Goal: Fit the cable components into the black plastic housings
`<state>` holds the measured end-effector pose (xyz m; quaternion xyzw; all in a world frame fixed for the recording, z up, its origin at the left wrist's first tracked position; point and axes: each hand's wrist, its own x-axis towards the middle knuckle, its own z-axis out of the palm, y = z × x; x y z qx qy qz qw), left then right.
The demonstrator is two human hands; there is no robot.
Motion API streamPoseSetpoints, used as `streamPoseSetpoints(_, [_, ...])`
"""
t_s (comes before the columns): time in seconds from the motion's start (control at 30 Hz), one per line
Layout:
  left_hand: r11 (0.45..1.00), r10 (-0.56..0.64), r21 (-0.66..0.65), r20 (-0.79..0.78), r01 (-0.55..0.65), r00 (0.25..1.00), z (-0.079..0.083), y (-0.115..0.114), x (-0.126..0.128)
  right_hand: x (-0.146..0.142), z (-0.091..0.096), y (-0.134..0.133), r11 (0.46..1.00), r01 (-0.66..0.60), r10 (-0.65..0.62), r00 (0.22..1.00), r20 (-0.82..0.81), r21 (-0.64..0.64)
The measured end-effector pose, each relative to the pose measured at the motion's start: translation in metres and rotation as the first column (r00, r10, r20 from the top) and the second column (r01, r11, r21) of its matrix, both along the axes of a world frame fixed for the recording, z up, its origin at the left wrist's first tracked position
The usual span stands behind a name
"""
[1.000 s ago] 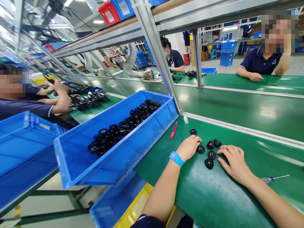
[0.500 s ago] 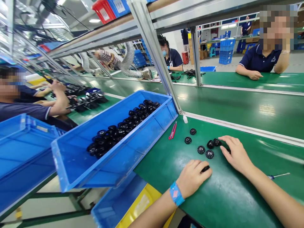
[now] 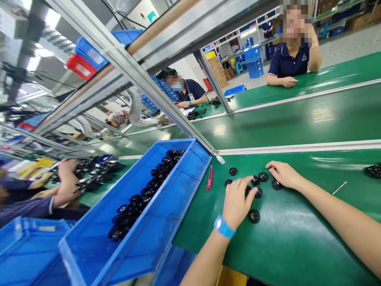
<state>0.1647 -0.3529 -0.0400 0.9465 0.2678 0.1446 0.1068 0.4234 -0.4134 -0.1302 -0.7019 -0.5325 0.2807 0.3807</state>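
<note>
Several small black wheels lie on the green tabletop (image 3: pixel 297 230) around my hands. My left hand (image 3: pixel 236 202), with a blue band at the wrist, is held over the group, thumb and fingers apart. Its fingertips are close to a black wheel (image 3: pixel 255 180), and it partly covers others. Nearer to me a single wheel (image 3: pixel 254 216) lies flat, apart from the hand. My right hand (image 3: pixel 284 174) has loosely bent fingers with nothing visible between them. Beside its fingertips is one wheel (image 3: pixel 263 176), and another wheel (image 3: pixel 276 184) lies just below the hand.
A long blue bin (image 3: pixel 149 226) of black wheels stands at the left. Beside it lies a red cutter knife (image 3: pixel 210 177). To the right are a screwdriver shaft (image 3: pixel 339 188) and more black parts (image 3: pixel 373 171). A metal post (image 3: pixel 166 103) rises behind the bin. Co-workers sit across and left.
My left hand has let go of a wheel, which now lies flat on the table, and has moved forward over the group. The view has tilted and shifted.
</note>
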Motion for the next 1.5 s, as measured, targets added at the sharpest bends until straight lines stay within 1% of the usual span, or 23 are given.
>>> streamPoseSetpoints(0.07, [0.999, 0.031, -0.035, -0.047, -0.032, 0.998, -0.002, 0.020, 0.029, 0.002, 0.000, -0.002, 1.000, 0.021, -0.021, 1.000, -0.008, 0.022])
streamPoseSetpoints(0.1, [0.998, 0.037, -0.053, -0.070, -0.041, 0.997, -0.004, 0.029, 0.039, 0.002, 0.001, -0.003, 0.999, 0.033, -0.032, 0.999, -0.017, 0.035])
streamPoseSetpoints(0.17, [0.995, 0.041, -0.088, -0.106, -0.051, 0.993, -0.009, 0.043, 0.051, 0.001, 0.002, -0.005, 0.996, 0.060, -0.056, 0.997, -0.050, 0.065])
streamPoseSetpoints(0.23, [0.992, 0.057, -0.107, -0.128, -0.071, 0.990, -0.013, 0.052, 0.051, -0.003, 0.003, -0.005, 0.991, 0.093, -0.083, 0.991, -0.106, 0.097])
streamPoseSetpoints(0.3, [0.989, 0.092, -0.101, -0.137, -0.106, 0.986, -0.016, 0.056, 0.045, -0.009, 0.002, -0.004, 0.983, 0.134, -0.110, 0.977, -0.183, 0.122])
streamPoseSetpoints(0.43, [0.979, 0.192, -0.040, -0.112, -0.198, 0.975, -0.018, 0.057, 0.028, -0.025, 0.002, -0.004, 0.966, 0.222, -0.162, 0.920, -0.356, 0.135])
streamPoseSetpoints(0.53, [0.960, 0.278, 0.022, -0.037, -0.278, 0.960, -0.015, 0.047, 0.011, -0.040, 0.006, -0.005, 0.951, 0.280, -0.188, 0.856, -0.481, 0.128])
streamPoseSetpoints(0.57, [0.957, 0.288, 0.036, -0.014, -0.287, 0.958, -0.014, 0.040, 0.005, -0.047, 0.008, -0.005, 0.947, 0.296, -0.191, 0.832, -0.521, 0.124])
streamPoseSetpoints(0.6, [0.961, 0.273, 0.048, 0.001, -0.272, 0.962, -0.013, 0.030, -0.003, -0.054, 0.011, -0.004, 0.944, 0.307, -0.191, 0.806, -0.561, 0.121])
streamPoseSetpoints(0.63, [0.971, 0.234, 0.056, 0.000, -0.233, 0.972, -0.014, 0.018, -0.010, -0.061, 0.013, -0.003, 0.942, 0.315, -0.185, 0.779, -0.600, 0.117])
streamPoseSetpoints(0.67, [0.984, 0.168, 0.062, -0.014, -0.167, 0.986, -0.016, 0.005, -0.016, -0.068, 0.015, -0.002, 0.941, 0.317, -0.175, 0.751, -0.637, 0.115])
streamPoseSetpoints(0.73, [0.997, -0.029, 0.070, -0.099, 0.036, 0.995, -0.021, -0.020, -0.024, -0.081, 0.019, 0.001, 0.943, 0.314, -0.148, 0.692, -0.707, 0.110])
streamPoseSetpoints(0.77, [0.993, -0.091, 0.056, -0.143, 0.100, 0.986, -0.024, -0.031, -0.024, -0.086, 0.020, 0.002, 0.945, 0.311, -0.136, 0.663, -0.736, 0.105])
streamPoseSetpoints(0.8, [0.989, -0.133, 0.034, -0.178, 0.141, 0.975, -0.027, -0.039, -0.022, -0.089, 0.020, 0.003, 0.945, 0.311, -0.130, 0.635, -0.761, 0.099])
streamPoseSetpoints(0.83, [0.988, -0.152, 0.009, -0.201, 0.157, 0.968, -0.029, -0.044, -0.017, -0.089, 0.020, 0.002, 0.945, 0.315, -0.128, 0.611, -0.781, 0.091])
streamPoseSetpoints(0.9, [0.989, -0.148, -0.037, -0.223, 0.143, 0.964, -0.032, -0.045, -0.002, -0.084, 0.019, -0.001, 0.939, 0.335, -0.140, 0.575, -0.806, 0.076])
streamPoseSetpoints(0.97, [0.993, -0.109, -0.061, -0.226, 0.097, 0.968, -0.032, -0.034, 0.015, -0.074, 0.015, -0.006, 0.930, 0.361, -0.160, 0.561, -0.812, 0.066])
streamPoseSetpoints(1.07, [0.998, -0.028, -0.053, -0.212, 0.017, 0.977, -0.030, -0.007, 0.031, -0.058, 0.007, -0.009, 0.922, 0.383, -0.184, 0.577, -0.796, 0.065])
streamPoseSetpoints(1.2, [0.994, 0.094, -0.031, -0.202, -0.103, 0.975, -0.030, 0.030, 0.031, -0.051, -0.005, -0.006, 0.925, 0.369, -0.187, 0.641, -0.744, 0.086])
streamPoseSetpoints(1.3, [0.984, 0.167, -0.018, -0.211, -0.175, 0.963, -0.032, 0.052, 0.027, -0.052, -0.013, -0.005, 0.932, 0.348, -0.180, 0.689, -0.702, 0.102])
streamPoseSetpoints(1.4, [0.974, 0.224, 0.013, -0.211, -0.227, 0.951, -0.031, 0.061, 0.025, -0.053, -0.014, -0.007, 0.935, 0.341, -0.181, 0.702, -0.689, 0.102])
streamPoseSetpoints(1.47, [0.970, 0.243, 0.041, -0.202, -0.240, 0.949, -0.021, 0.062, 0.022, -0.054, -0.012, -0.010, 0.932, 0.349, -0.187, 0.687, -0.702, 0.093])
streamPoseSetpoints(1.5, [0.968, 0.251, 0.058, -0.194, -0.244, 0.948, -0.012, 0.062, 0.018, -0.055, -0.010, -0.012, 0.930, 0.357, -0.193, 0.673, -0.714, 0.084])
